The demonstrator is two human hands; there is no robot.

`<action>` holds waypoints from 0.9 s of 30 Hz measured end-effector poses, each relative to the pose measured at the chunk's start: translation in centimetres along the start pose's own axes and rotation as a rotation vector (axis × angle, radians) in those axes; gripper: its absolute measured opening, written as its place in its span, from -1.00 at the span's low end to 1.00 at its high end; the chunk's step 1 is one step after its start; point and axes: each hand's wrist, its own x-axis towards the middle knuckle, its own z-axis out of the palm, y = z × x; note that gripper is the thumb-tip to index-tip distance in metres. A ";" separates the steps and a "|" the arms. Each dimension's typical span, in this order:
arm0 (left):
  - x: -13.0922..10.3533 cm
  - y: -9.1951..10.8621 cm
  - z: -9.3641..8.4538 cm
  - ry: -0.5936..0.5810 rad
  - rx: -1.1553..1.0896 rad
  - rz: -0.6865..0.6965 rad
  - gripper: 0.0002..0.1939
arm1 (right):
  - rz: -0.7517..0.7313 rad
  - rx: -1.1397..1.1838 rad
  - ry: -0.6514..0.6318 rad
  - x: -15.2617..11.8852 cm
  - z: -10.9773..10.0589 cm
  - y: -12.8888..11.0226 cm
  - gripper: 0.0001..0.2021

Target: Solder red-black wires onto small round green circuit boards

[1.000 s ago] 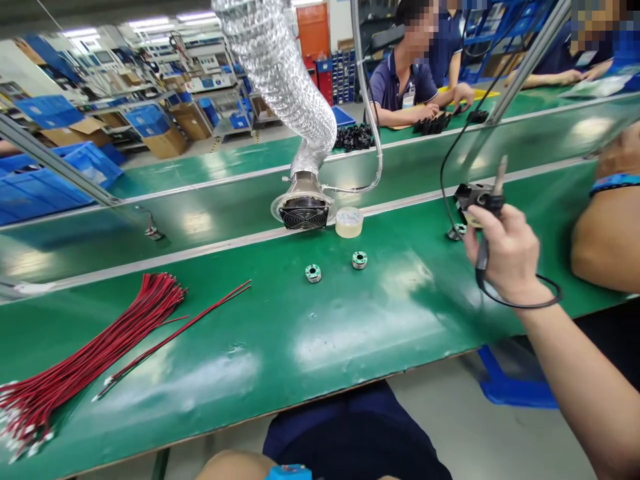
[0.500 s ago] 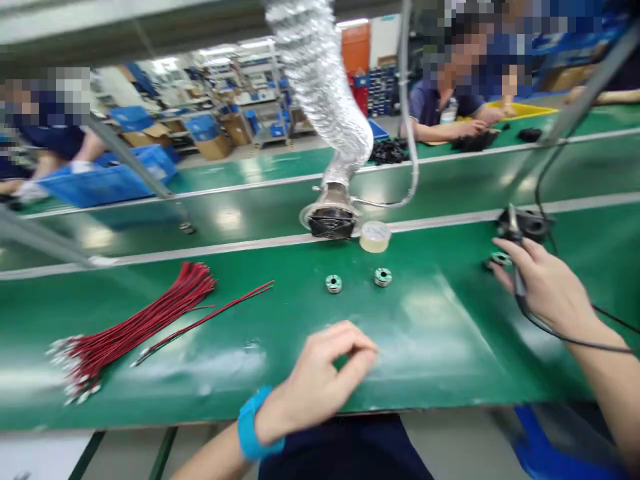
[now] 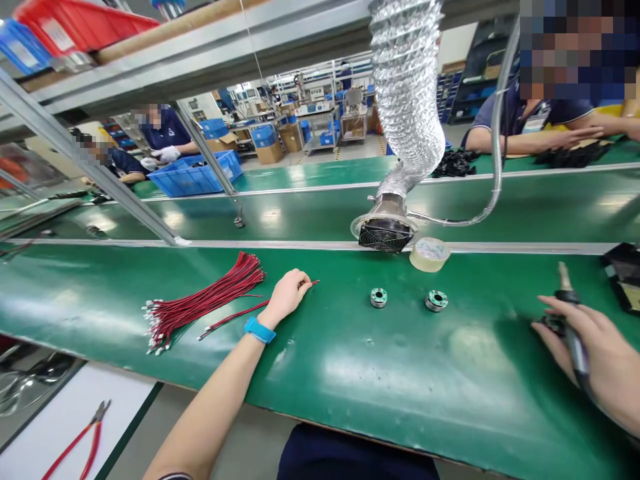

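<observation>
My left hand, with a blue band at the wrist, is closed on the tip of a red wire. The wire's end pokes out past the fingertips. To its left lies a thick bundle of red wires with white connectors. My right hand grips a soldering iron, tip pointing up and away. Its thumb and finger also pinch a small dark round part, blurred. Two small ring-shaped parts with green circuit boards, one left and one right, rest between my hands.
A fume-extractor duct hangs over the bench, with a roll of clear tape beside its fan. A black holder stands at far right. Red-handled cutters lie at lower left. Co-workers sit across the bench near a blue bin.
My left hand has moved left and forward from the bare bench onto the loose red wire. My right hand has drawn the iron and round part back from the black holder. The view has turned left.
</observation>
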 end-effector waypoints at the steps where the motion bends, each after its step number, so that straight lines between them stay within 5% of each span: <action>1: 0.3 0.1 0.3 -0.004 -0.011 0.024 -0.86 | -0.033 0.019 -0.069 -0.9 0.4 -1.6 -0.43; 6: 2.4 2.3 2.7 -0.009 -0.066 0.162 -0.84 | -0.184 0.081 -0.217 -3.3 3.5 -10.1 -0.54; 13: 4.1 7.5 5.3 0.011 -0.164 0.340 -0.77 | -0.351 0.140 -0.355 -2.2 7.5 -18.5 -0.56; 22: 2.2 6.9 3.7 0.137 -0.263 0.262 -0.78 | -0.448 -0.117 -0.204 -0.1 11.2 -19.7 -0.45; 27: 2.2 6.7 3.7 0.132 -0.221 0.293 -0.78 | -0.402 -0.063 -0.198 0.3 12.4 -21.0 -0.47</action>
